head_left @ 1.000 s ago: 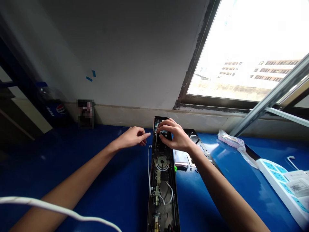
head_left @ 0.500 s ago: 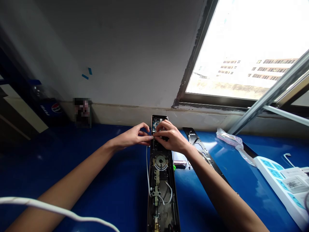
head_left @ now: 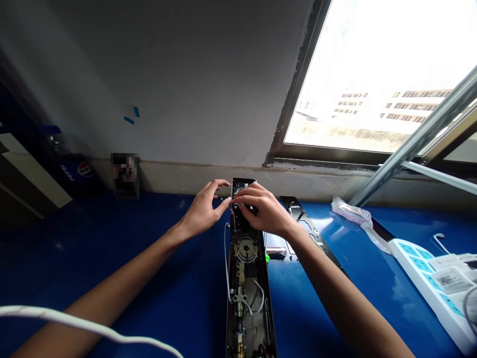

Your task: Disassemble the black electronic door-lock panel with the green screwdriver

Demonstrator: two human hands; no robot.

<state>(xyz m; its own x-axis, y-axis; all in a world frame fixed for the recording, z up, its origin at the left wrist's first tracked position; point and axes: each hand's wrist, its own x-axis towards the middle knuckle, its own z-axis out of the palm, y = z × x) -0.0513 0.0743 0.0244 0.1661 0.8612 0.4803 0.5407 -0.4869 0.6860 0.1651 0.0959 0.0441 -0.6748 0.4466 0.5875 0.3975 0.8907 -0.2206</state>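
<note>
A long black housing (head_left: 257, 298), open at the top, lies lengthwise in front of me with metal parts, wires and a round disc (head_left: 246, 248) inside. At its far end a small circuit board (head_left: 238, 188) shows partly behind my fingers. My left hand (head_left: 203, 211) is at the housing's left edge, thumb and forefinger spread apart. Over the board end, my right hand (head_left: 266, 211) has its fingers bent and drawn together; whatever is between their tips is too small to make out. A thin white wire (head_left: 234, 219) runs up from inside the housing towards both hands' fingertips.
Right of the housing lie a black plate (head_left: 326, 248) and a dark cylindrical item (head_left: 276, 252). A white power strip (head_left: 421, 283) and a plastic packet (head_left: 352, 211) are farther right. A thick white cable (head_left: 93, 324) crosses the lower left. A bottle (head_left: 70, 164) stands at the wall.
My left hand first came to the right hand's fingertips, then lifted slightly back with its fingers spreading. My right hand stayed over the board end, its fingertips moving to the housing's left edge.
</note>
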